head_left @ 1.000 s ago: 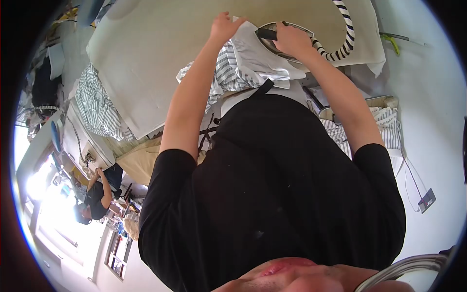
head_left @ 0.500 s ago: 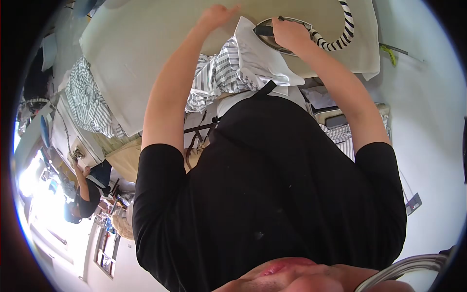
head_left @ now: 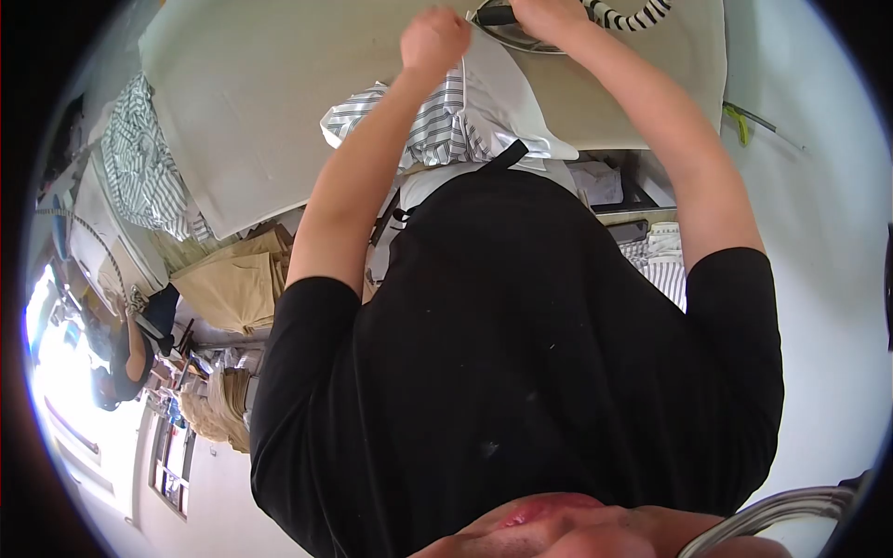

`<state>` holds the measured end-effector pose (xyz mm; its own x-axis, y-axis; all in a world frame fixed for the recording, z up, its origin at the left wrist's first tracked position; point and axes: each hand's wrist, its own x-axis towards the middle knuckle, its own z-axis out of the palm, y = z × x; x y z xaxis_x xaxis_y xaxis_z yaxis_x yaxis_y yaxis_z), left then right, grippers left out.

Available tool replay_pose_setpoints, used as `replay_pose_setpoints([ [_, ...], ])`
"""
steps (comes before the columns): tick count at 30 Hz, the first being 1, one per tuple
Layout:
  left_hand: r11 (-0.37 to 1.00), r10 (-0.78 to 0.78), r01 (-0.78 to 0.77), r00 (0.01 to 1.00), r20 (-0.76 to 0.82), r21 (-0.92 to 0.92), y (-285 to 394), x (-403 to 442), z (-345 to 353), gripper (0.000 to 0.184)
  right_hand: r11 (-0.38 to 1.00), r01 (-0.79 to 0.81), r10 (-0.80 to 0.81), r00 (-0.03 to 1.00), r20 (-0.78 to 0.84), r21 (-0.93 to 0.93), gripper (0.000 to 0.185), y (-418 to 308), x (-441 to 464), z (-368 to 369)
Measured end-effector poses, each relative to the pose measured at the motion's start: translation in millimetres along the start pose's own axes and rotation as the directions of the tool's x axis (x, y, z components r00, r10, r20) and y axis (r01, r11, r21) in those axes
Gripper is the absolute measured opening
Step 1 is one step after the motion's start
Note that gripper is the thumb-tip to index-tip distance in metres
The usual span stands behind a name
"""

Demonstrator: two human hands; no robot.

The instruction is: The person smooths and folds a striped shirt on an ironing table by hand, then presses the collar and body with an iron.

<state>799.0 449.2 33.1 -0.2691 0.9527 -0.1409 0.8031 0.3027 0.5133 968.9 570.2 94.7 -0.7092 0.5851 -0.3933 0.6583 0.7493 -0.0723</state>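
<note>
A white and grey striped cloth piece point(head_left: 437, 130) with a plain white panel point(head_left: 507, 98) lies at the near edge of the padded table. My left hand point(head_left: 435, 39) is closed at the panel's far corner, its fingers apparently pinching the cloth there. To the right, my right hand point(head_left: 551, 19) is wrapped round the black handle of an iron point(head_left: 498, 16). The iron is at the panel's far right side, partly cut off by the top edge of the view. A black-and-white striped hose point(head_left: 633, 19) runs from it to the right.
The beige padded table point(head_left: 270, 102) spans the top. Another striped cloth point(head_left: 144, 158) hangs over its left end. Below are tan folded fabric point(head_left: 237, 279) and a shelf with a phone-like dark object point(head_left: 633, 231). A co-worker point(head_left: 130, 358) is at far left.
My left hand has moved right and closed at the white panel's corner. My right hand and the iron appear higher in view, as the whole table has shifted upward.
</note>
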Motion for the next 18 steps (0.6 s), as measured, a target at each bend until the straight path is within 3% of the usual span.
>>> replay_pose_setpoints([
  [1,0.990,0.138,-0.138,0.990,-0.008,-0.021,4.4,-23.2,10.3,0.018,1.000,0.021,-0.022,1.000,-0.012,-0.018,0.040,0.8,2.3,-2.2],
  [3,0.859,0.448,-0.494,0.852,0.271,0.134,27.4,-57.3,17.4,0.027,0.998,0.050,-0.051,0.998,-0.020,-0.040,0.041,1.8,5.0,-7.2],
  [4,0.862,0.444,-0.489,0.855,0.268,0.134,31.5,-65.7,25.7,0.027,0.994,0.096,-0.096,0.995,-0.004,-0.057,0.038,2.1,7.0,-10.6],
  [7,0.835,0.480,-0.468,0.877,0.033,0.289,39.5,-87.7,48.2,0.044,0.979,0.183,-0.180,0.983,0.039,-0.091,0.034,6.2,5.1,-10.4],
  [10,0.851,0.464,-0.484,0.874,0.143,0.204,42.0,-105.2,42.9,0.053,0.925,0.357,-0.314,0.912,-0.263,0.131,0.028,13.9,-3.4,-3.8],
  [12,0.855,0.461,-0.493,0.865,0.199,0.163,42.2,-115.6,38.7,0.058,0.937,0.344,-0.329,0.926,-0.185,0.054,0.026,5.5,-10.2,-0.1],
  [14,0.828,0.537,-0.557,0.819,0.202,0.058,40.4,-125.4,37.7,0.049,0.942,0.318,-0.323,0.946,-0.035,-0.103,0.022,-3.5,-14.0,-2.2],
  [16,0.810,0.573,-0.587,0.795,0.197,0.011,34.5,-128.9,37.0,0.045,0.957,0.275,-0.281,0.957,-0.066,-0.089,0.021,-4.6,-6.6,-6.2],
  [18,0.766,0.643,-0.625,0.747,0.169,-0.151,25.8,-134.3,36.1,0.038,0.983,0.178,-0.183,0.977,-0.109,-0.050,0.020,-3.0,-5.6,-4.5],
])
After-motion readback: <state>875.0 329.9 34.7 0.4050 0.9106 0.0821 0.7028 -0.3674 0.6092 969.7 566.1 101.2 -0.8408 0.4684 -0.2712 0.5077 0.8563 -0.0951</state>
